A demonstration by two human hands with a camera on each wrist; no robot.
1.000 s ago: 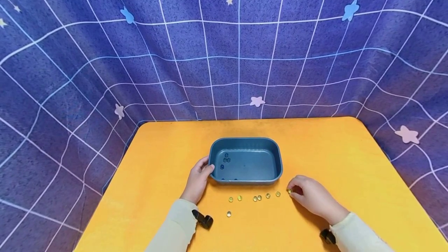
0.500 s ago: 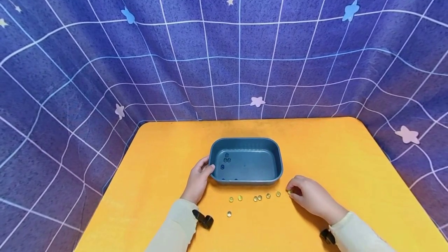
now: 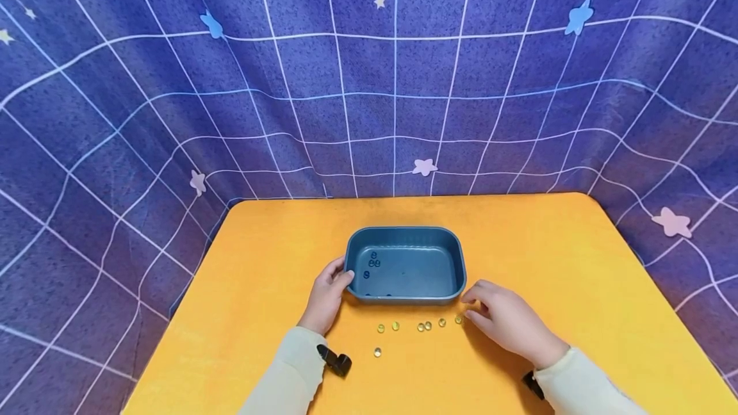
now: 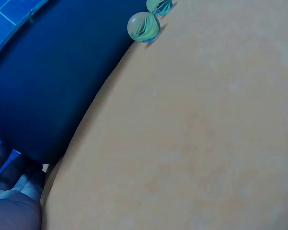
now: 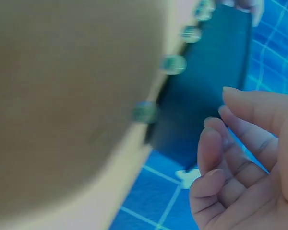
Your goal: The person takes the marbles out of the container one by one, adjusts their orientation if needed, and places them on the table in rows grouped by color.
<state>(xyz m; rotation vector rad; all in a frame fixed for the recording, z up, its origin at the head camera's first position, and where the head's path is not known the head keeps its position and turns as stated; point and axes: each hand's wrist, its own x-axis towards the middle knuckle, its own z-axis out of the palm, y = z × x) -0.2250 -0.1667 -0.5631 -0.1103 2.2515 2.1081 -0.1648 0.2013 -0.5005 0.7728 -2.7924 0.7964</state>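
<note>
A dark blue rectangular plastic basin [image 3: 403, 300] sits mid-table. My left hand [image 3: 324, 298] grips its left wall, thumb over the rim and fingers outside. Several glass marbles [image 3: 371, 263] lie inside at the left. In front of the basin runs a row of yellowish glass marbles [image 3: 427, 325], with one marble [image 3: 377, 352] nearer me. My right hand [image 3: 510, 322] hovers by the basin's front right corner, thumb and index finger apart beside the row's rightmost marble [image 5: 145, 112]. Its other fingers [image 5: 210, 148] are curled; I cannot tell whether they hold the marble pinched earlier.
The yellow table [image 3: 277, 229] is enclosed by a purple-blue gridded curtain [image 3: 369, 114] with stars at the back and sides. A black strap device [image 3: 334, 361] is worn at the left wrist, and another [image 3: 533, 384] at the right.
My right hand has moved left toward the row's end. The marble pinched between its thumb and finger no longer shows. My left hand and the basin have stayed put.
</note>
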